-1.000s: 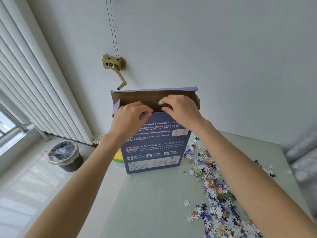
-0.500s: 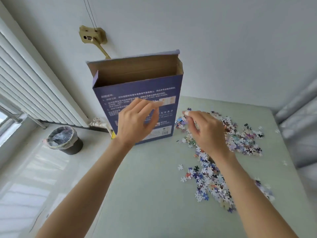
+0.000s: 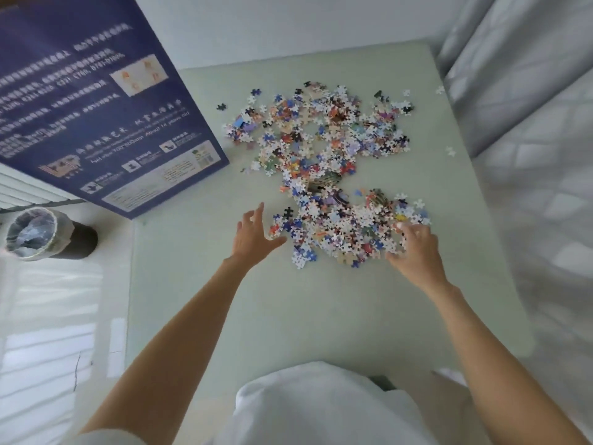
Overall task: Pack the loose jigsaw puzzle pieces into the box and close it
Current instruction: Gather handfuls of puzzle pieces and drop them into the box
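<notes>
A tall blue puzzle box (image 3: 106, 123) stands upright at the table's far left corner; its top is out of frame. Loose jigsaw pieces (image 3: 324, 162) lie in a wide colourful heap across the middle and right of the pale green table (image 3: 288, 316). My left hand (image 3: 253, 236) hovers open at the heap's near left edge, fingers spread. At the near right edge, my right hand (image 3: 414, 248) reaches with loosely bent fingers touching the pieces. Neither hand holds anything that I can see.
A lined bin (image 3: 41, 234) stands on the floor left of the table. Grey curtains (image 3: 529, 123) hang along the right side. A few stray pieces (image 3: 450, 151) lie near the table's right edge. My white shirt (image 3: 321, 406) fills the bottom.
Both hands have left the box and dropped to the near edge of the pile. My view has tilted down onto the table, so the box top is now cut off.
</notes>
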`<control>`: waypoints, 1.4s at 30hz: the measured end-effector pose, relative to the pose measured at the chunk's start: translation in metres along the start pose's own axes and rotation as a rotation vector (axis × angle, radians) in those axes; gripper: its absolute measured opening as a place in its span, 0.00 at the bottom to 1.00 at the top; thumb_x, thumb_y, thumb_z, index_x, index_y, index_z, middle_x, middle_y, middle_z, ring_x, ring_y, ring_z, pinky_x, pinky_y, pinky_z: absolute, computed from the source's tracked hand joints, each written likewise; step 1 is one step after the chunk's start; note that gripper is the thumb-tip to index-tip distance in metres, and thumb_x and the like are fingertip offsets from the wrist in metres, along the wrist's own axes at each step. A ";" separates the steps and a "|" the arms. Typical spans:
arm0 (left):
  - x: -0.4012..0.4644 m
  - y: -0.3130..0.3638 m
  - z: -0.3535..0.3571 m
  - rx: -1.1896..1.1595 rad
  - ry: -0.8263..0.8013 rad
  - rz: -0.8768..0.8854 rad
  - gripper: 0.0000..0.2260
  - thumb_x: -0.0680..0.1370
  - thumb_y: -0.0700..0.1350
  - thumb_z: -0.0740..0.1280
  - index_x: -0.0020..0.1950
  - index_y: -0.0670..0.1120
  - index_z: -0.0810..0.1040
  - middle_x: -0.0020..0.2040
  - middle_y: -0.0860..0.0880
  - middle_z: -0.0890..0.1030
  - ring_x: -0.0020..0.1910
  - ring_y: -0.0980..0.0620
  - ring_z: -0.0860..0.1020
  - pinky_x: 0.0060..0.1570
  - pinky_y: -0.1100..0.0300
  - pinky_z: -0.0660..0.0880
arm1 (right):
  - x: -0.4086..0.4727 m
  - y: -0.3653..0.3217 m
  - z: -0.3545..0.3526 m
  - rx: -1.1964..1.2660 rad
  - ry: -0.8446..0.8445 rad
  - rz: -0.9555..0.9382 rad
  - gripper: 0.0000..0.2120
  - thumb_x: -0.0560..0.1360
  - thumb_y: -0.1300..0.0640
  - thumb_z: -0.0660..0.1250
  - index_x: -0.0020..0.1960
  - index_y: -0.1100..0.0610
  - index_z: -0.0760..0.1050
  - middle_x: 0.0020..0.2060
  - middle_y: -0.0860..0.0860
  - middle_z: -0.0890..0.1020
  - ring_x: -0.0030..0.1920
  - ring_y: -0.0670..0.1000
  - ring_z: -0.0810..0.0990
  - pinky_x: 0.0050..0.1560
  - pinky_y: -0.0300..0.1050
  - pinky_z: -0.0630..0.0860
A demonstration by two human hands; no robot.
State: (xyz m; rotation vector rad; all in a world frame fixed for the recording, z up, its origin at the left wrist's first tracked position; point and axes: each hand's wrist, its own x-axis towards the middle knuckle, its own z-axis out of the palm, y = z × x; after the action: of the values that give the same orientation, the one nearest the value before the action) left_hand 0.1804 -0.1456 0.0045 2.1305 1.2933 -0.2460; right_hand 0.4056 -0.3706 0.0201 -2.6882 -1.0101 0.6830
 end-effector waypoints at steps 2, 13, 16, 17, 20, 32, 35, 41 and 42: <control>0.000 0.005 0.017 0.031 0.034 -0.061 0.45 0.69 0.60 0.71 0.76 0.48 0.50 0.74 0.41 0.56 0.71 0.40 0.56 0.67 0.44 0.62 | 0.005 0.015 0.000 0.047 -0.024 0.124 0.31 0.68 0.54 0.73 0.67 0.58 0.65 0.64 0.60 0.64 0.62 0.62 0.63 0.56 0.53 0.70; -0.013 0.055 0.070 0.007 0.077 0.014 0.47 0.65 0.61 0.74 0.75 0.50 0.52 0.70 0.45 0.59 0.68 0.45 0.59 0.60 0.50 0.70 | 0.028 -0.043 0.044 0.102 -0.095 -0.116 0.43 0.63 0.38 0.73 0.70 0.53 0.58 0.66 0.58 0.61 0.63 0.59 0.61 0.54 0.54 0.73; -0.008 0.064 0.073 0.019 0.083 0.002 0.48 0.64 0.60 0.75 0.75 0.50 0.51 0.68 0.44 0.60 0.66 0.45 0.60 0.59 0.52 0.70 | 0.044 -0.053 0.047 -0.042 -0.069 -0.237 0.45 0.62 0.37 0.73 0.71 0.54 0.57 0.65 0.58 0.64 0.61 0.58 0.65 0.54 0.52 0.74; -0.006 0.066 0.073 0.027 0.082 0.001 0.48 0.64 0.59 0.75 0.75 0.50 0.51 0.68 0.45 0.60 0.66 0.45 0.60 0.59 0.52 0.70 | 0.050 -0.054 0.046 -0.079 -0.062 -0.264 0.45 0.62 0.38 0.74 0.70 0.55 0.57 0.64 0.58 0.65 0.60 0.57 0.66 0.54 0.51 0.74; 0.000 0.073 0.073 0.022 0.080 -0.004 0.47 0.64 0.58 0.76 0.75 0.51 0.52 0.67 0.45 0.61 0.65 0.46 0.61 0.57 0.54 0.70 | 0.068 -0.049 0.038 -0.220 -0.034 -0.336 0.46 0.61 0.37 0.74 0.70 0.56 0.58 0.61 0.58 0.67 0.59 0.56 0.66 0.58 0.47 0.68; -0.002 0.090 0.078 0.022 0.033 0.058 0.39 0.67 0.52 0.75 0.73 0.50 0.58 0.65 0.45 0.65 0.63 0.46 0.65 0.59 0.56 0.69 | 0.094 -0.055 0.030 -0.284 -0.142 -0.496 0.49 0.61 0.38 0.74 0.73 0.52 0.53 0.66 0.57 0.64 0.63 0.57 0.64 0.60 0.52 0.69; -0.004 0.093 0.078 -0.037 0.028 0.038 0.38 0.67 0.49 0.76 0.72 0.49 0.60 0.64 0.45 0.66 0.61 0.45 0.69 0.59 0.55 0.69 | 0.087 -0.055 0.035 -0.233 -0.129 -0.507 0.43 0.65 0.43 0.74 0.71 0.55 0.57 0.65 0.57 0.65 0.62 0.57 0.66 0.59 0.49 0.71; -0.003 0.095 0.073 -0.118 0.033 0.021 0.30 0.69 0.43 0.75 0.68 0.47 0.66 0.60 0.43 0.74 0.57 0.43 0.75 0.55 0.53 0.71 | 0.083 -0.050 0.032 -0.270 -0.095 -0.514 0.37 0.63 0.39 0.73 0.65 0.56 0.65 0.67 0.57 0.64 0.65 0.58 0.62 0.62 0.52 0.65; -0.003 0.096 0.072 -0.116 0.041 0.039 0.27 0.70 0.41 0.74 0.66 0.47 0.68 0.60 0.43 0.75 0.56 0.43 0.76 0.54 0.54 0.71 | 0.082 -0.050 0.031 -0.265 -0.095 -0.514 0.39 0.62 0.38 0.73 0.64 0.57 0.65 0.68 0.57 0.63 0.66 0.58 0.61 0.62 0.54 0.65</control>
State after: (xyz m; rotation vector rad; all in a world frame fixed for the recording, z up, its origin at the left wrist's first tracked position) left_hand 0.2715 -0.2219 -0.0116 2.0700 1.2566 -0.1091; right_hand 0.4158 -0.2783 -0.0197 -2.4376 -1.8379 0.6045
